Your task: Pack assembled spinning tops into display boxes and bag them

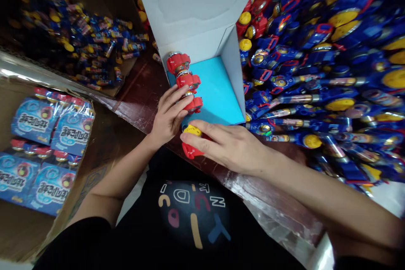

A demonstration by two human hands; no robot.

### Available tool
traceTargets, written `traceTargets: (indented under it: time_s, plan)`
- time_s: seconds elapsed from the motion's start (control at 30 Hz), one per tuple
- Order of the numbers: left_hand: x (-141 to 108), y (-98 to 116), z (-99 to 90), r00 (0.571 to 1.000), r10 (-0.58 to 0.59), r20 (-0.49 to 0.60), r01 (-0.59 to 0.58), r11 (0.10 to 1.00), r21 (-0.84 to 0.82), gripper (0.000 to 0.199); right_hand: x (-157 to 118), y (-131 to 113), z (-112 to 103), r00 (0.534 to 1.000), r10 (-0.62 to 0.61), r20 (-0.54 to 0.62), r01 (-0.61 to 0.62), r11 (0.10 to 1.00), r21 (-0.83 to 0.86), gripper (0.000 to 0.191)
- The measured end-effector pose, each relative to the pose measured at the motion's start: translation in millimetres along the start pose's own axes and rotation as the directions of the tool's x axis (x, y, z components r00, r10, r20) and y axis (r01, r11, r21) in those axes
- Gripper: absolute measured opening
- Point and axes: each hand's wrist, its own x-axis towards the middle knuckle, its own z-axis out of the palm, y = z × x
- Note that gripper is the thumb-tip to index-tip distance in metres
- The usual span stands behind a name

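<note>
A white display box [228,57] with a blue inside floor [210,86] stands open in front of me, its tall lid [199,4] raised at the back. Along its left side runs a row of red toys with silvery rims: a far one [178,62], a middle one [189,80] and a near one [194,104]. My left hand [166,116] has its fingers closed against the near red toy. Just in front of the box's near edge, my right hand [229,145] grips another red toy [190,150] with a yellow cap [193,130].
To the right lies a big heap of blue toys [284,80] with yellow caps, with red ones behind. A carton [126,71] at the upper left holds many small tubes [91,46]. Packed blue display boxes [33,120] sit in a lower-left carton [47,236]. The tabletop [139,97] is dark red.
</note>
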Motion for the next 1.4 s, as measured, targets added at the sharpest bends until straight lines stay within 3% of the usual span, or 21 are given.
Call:
traceTargets:
  time_s: [0.13,0.23,0.4,0.47,0.6,0.73,0.8,0.87,0.93,0.97,1.0,1.03,1.07,1.17,1.23,1.3,1.4]
  plan:
    - [8.2,-12.0,-7.9,0.992,-0.046,0.115,0.049,0.999,-0.023,0.046,-13.4,-6.6,-4.7,0.989,0.078,0.125,-0.077,0.997,-0.007,0.039]
    - [15.0,-19.5,-11.5,0.986,-0.077,0.151,0.083,0.996,-0.031,0.048,-20.1,-6.3,-5.5,0.977,0.038,0.208,-0.051,0.997,0.060,0.037]
    - [21.0,-21.1,-9.8,0.985,-0.083,0.149,0.095,0.992,-0.080,0.046,-26.4,5.2,-5.3,0.980,0.195,-0.043,-0.193,0.980,0.053,0.043]
    - [21.2,-20.0,-8.7,0.987,-0.088,0.133,0.099,0.992,-0.082,0.045,-27.4,6.7,-5.6,0.983,0.172,-0.055,-0.172,0.985,0.002,0.040]
    - [20.7,-15.4,-4.7,0.994,-0.043,0.104,0.054,0.994,-0.098,0.042,-17.7,7.0,2.5,0.988,0.109,0.111,-0.102,0.992,-0.071,0.042]
    - [20.0,-7.7,-3.6,0.994,-0.050,0.102,0.058,0.996,-0.072,0.042,8.0,15.8,22.1,0.942,0.201,0.270,-0.204,0.979,-0.016,0.046]
    - [18.7,-11.8,-12.7,0.993,-0.072,0.099,0.075,0.997,-0.029,0.045,16.2,21.5,23.2,0.922,0.233,0.309,-0.246,0.969,0.004,0.056]
    - [16.4,-27.7,-31.2,0.988,-0.146,0.045,0.141,0.986,0.093,0.049,14.8,30.1,12.7,0.943,0.218,0.253,-0.246,0.966,0.084,0.062]
    - [12.8,-53.8,-56.7,0.961,-0.269,-0.070,0.278,0.919,0.279,0.051,4.6,52.8,-4.9,0.960,0.274,0.054,-0.279,0.931,0.235,0.059]
    - [10.6,-68.4,-70.4,0.932,-0.337,-0.135,0.363,0.855,0.370,0.052,-1.7,73.2,-12.6,0.929,0.362,-0.074,-0.327,0.899,0.291,0.054]
    - [8.7,-82.3,-83.2,0.896,-0.406,-0.183,0.443,0.775,0.451,0.053,-6.7,100.1,-17.4,0.862,0.471,-0.189,-0.395,0.856,0.333,0.048]
    - [7.6,-94.5,-94.3,0.855,-0.474,-0.208,0.507,0.684,0.525,0.054,-9.4,132.4,-18.1,0.753,0.578,-0.315,-0.489,0.812,0.319,0.043]
    - [8.1,-104.3,-102.8,0.812,-0.542,-0.214,0.549,0.589,0.593,0.057,-9.0,167.9,-14.9,0.687,0.628,-0.366,-0.587,0.776,0.230,0.045]
    - [19.5,-117.5,-109.8,0.680,-0.699,-0.222,0.579,0.325,0.748,0.061,7.7,268.9,7.5,0.627,0.723,-0.290,-0.760,0.649,-0.025,0.066]
    - [30.8,-117.4,-104.2,0.610,-0.746,-0.267,0.595,0.208,0.777,0.054,22.6,313.5,22.6,0.583,0.780,-0.225,-0.811,0.574,-0.111,0.071]
    - [39.0,-116.3,-98.1,0.562,-0.774,-0.291,0.623,0.164,0.765,0.050,34.6,335.3,37.0,0.562,0.799,-0.215,-0.827,0.546,-0.133,0.069]
    - [42.3,-118.2,-95.6,0.558,-0.784,-0.270,0.633,0.192,0.750,0.049,46.8,342.3,60.4,0.527,0.809,-0.260,-0.849,0.516,-0.114,0.062]
